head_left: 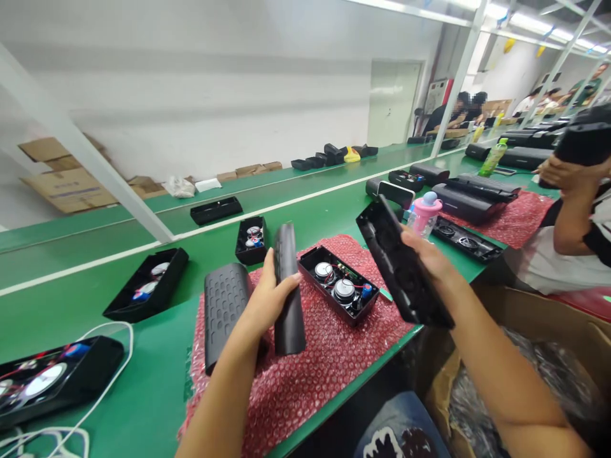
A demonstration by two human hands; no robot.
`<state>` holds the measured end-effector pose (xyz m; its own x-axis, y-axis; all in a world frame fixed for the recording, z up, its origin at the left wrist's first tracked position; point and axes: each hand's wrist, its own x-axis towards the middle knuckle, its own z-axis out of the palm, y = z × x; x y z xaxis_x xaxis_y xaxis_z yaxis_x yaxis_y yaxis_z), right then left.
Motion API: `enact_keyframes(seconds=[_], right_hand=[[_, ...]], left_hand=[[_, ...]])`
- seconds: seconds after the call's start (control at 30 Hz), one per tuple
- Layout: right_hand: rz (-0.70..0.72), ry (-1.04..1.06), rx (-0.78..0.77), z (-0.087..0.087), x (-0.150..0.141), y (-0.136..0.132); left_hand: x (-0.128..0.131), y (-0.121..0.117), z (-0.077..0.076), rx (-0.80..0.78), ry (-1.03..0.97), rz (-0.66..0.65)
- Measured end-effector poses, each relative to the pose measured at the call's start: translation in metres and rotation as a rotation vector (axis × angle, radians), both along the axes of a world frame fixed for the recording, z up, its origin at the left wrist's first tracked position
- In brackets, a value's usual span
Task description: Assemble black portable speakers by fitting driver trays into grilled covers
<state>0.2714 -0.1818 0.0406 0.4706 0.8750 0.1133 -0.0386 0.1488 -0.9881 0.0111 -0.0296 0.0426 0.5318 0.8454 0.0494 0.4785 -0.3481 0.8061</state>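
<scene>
My left hand (pixel 270 294) is closed round a long black speaker shell (pixel 289 299), held on edge above the red bubble wrap (pixel 305 375). A second black piece, a hollow speaker housing half (pixel 398 267), is tilted in my right hand (pixel 429 261), its inner side partly showing. Between the hands an open speaker box (pixel 340 285) lies on the wrap, with two round drivers, wires and a blue component inside. Left of my left hand stands a black cover with a honeycomb-like pattern (pixel 224 312), partly hidden by my forearm.
More open speaker boxes (pixel 147 286) and a white cable (pixel 121 369) lie at left. A pink bottle (pixel 424 213) stands behind my right hand. At right, a co-worker's hand (pixel 568 175) holds a black speaker. A cardboard box with plastic (pixel 520 381) sits below the table edge (pixel 351 391).
</scene>
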Motion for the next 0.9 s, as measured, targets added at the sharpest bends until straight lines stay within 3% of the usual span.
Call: enact_keyframes(seconds=[0.1,0.2,0.37,0.53,0.7,0.9], right_hand=[[-0.040,-0.540,-0.292,0.020,0.009,0.031],[-0.043,-0.970,-0.484,0.023,-0.006,0.067],[0.028,-1.170,-0.570,-0.001,-0.057,0.109],[0.023,-1.296,-0.648,-0.024,-0.088,0.121],[0.031,-1.358,-0.680,-0.029,-0.092,0.121],[0.036,-1.397,-0.700,-0.029,-0.092,0.123]], left_hand=[[0.008,-0.004,-0.007,0.162,0.406,0.167],[0.017,-0.002,-0.025,0.132,0.667,0.178],[0.027,0.008,-0.059,0.063,0.822,0.151],[0.030,0.008,-0.074,0.115,0.868,0.171],[0.028,0.008,-0.068,0.183,0.863,0.153],[0.012,0.003,-0.027,0.287,0.774,0.129]])
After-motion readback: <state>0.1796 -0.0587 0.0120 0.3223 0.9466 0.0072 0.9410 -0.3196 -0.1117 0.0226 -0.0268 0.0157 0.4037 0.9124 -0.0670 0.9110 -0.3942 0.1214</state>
